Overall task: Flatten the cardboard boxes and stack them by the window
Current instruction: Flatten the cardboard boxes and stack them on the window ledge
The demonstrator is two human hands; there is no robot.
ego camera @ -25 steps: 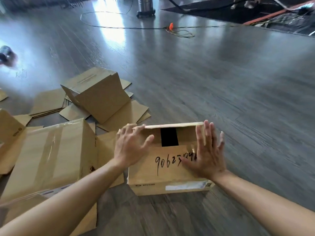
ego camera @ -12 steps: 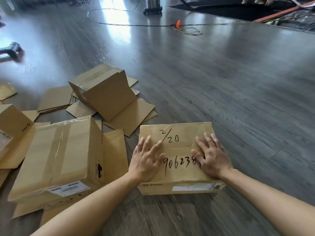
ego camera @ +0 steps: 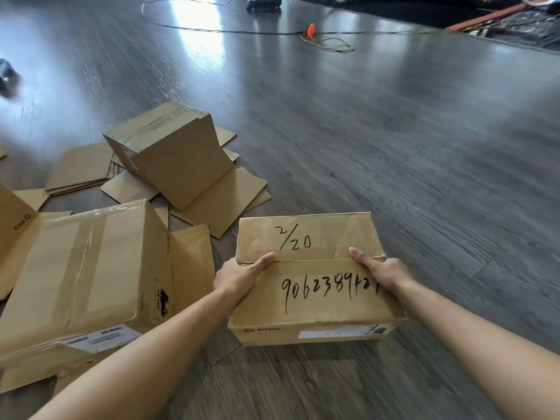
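Our hands have slid off the lid to the sides of the marked box (ego camera: pixel 312 286) on the floor (ego camera: pixel 394 147). Our left hand (ego camera: pixel 242 275) and right hand (ego camera: pixel 381 269) grip its edges, thumbs along the flap seam, the other fingers hidden. Left stands a taped box (ego camera: pixel 88 274); beyond, a tilted box (ego camera: pixel 172 153) on flattened cardboard (ego camera: pixel 224 201).

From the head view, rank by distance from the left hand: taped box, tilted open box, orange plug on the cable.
Measured from the left hand:
1. Taped box, just to its left.
2. Tilted open box, farther back on the flat pieces.
3. Orange plug, far across the floor.
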